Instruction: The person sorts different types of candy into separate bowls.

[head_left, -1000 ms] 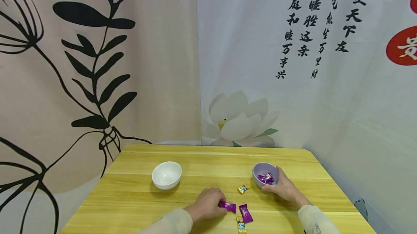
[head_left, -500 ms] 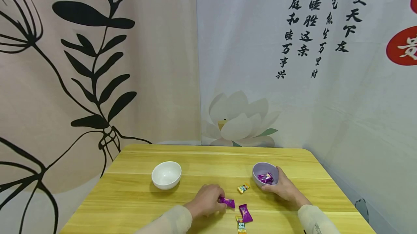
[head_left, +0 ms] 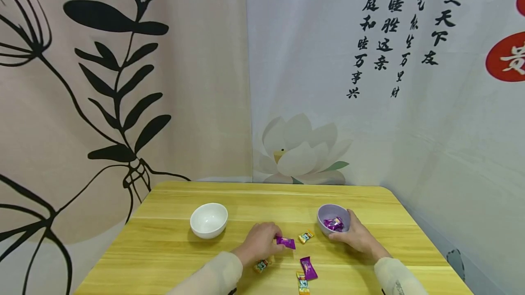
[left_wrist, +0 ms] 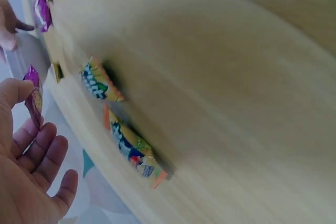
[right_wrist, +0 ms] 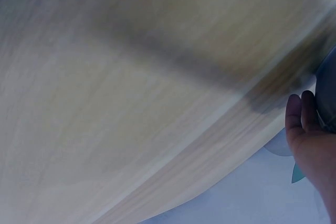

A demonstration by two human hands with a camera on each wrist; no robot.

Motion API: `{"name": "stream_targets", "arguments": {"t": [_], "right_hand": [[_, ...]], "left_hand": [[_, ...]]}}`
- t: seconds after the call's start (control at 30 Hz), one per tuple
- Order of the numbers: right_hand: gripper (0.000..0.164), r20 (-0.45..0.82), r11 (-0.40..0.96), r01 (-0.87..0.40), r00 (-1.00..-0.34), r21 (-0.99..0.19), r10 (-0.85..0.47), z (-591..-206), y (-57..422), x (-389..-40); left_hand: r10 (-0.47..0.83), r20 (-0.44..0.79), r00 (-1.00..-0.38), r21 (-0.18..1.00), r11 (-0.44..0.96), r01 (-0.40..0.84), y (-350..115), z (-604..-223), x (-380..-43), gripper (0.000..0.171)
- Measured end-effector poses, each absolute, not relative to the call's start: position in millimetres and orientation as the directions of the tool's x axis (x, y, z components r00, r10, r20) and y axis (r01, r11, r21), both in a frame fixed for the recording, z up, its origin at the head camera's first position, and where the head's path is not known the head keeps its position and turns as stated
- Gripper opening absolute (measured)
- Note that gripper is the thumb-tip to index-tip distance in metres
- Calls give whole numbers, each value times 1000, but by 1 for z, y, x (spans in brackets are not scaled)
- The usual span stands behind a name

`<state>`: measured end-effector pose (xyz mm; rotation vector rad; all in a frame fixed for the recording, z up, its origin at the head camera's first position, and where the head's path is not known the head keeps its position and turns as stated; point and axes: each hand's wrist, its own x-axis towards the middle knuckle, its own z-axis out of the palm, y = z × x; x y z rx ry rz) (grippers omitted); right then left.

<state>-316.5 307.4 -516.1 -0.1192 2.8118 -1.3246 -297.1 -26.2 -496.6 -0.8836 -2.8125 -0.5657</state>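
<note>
My left hand (head_left: 259,243) pinches a purple-wrapped candy (head_left: 285,242) between thumb and fingers above the table; in the left wrist view the candy (left_wrist: 34,98) is held upright and the other fingers are spread loosely. My right hand (head_left: 359,238) grips the right side of a small lilac bowl (head_left: 331,210), thumb at its near side. Purple-wrapped candy (head_left: 334,224) lies inside that bowl. In the right wrist view, only an edge of the bowl (right_wrist: 326,90) shows beside the fingers.
A white bowl (head_left: 209,221) stands at the left on the wooden table (head_left: 172,258). Loose on the wood are a purple candy (head_left: 308,268), a yellow candy (head_left: 302,283) against it, another yellow candy (head_left: 305,236) near the lilac bowl, and yellow candies (left_wrist: 134,148) below my left hand.
My left hand has risen and moved away from me with the purple candy, uncovering yellow candy beneath its wrist. The right hand and lilac bowl have stayed in place.
</note>
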Motion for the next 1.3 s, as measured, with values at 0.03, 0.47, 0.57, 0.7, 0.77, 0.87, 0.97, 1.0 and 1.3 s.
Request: {"name": "stream_targets", "arguments": {"t": [0.03, 0.47, 0.57, 0.7, 0.77, 0.87, 0.97, 1.0, 1.3], "right_hand": [[126, 9, 635, -59, -997, -770, -83, -516, 307, -317], [125, 7, 638, -61, -996, -767, -87, -517, 308, -318], [126, 5, 646, -58, -996, -761, -85, -517, 309, -317], [126, 7, 644, -62, -996, -762, -88, -517, 309, -316], [125, 6, 636, -61, -996, -769, -90, -516, 309, -316], [125, 6, 628, -63, -996, -776, -92, -515, 309, -316], [125, 3, 626, -58, -996, -778, -89, -514, 309, -316], [125, 3, 628, -58, -996, -776, -89, -514, 309, -316], [124, 8, 629, -59, -996, -775, -83, -515, 308, -316]], "left_hand": [[518, 249, -819, 311, 758, 574, -26, -496, -299, 26], [447, 296, -844, 364, 764, 533, -9, -484, -316, 25], [436, 284, -854, 375, 769, 518, -3, -482, -320, 26], [433, 287, -855, 366, 775, 515, 4, -478, -324, 26], [431, 296, -852, 361, 775, 518, 8, -476, -326, 26], [434, 316, -844, 357, 769, 530, 15, -473, -331, 26], [432, 333, -838, 358, 765, 536, 23, -469, -336, 26], [431, 337, -837, 358, 764, 537, 26, -468, -338, 26], [425, 360, -831, 347, 766, 542, 55, -459, -346, 20]]}}
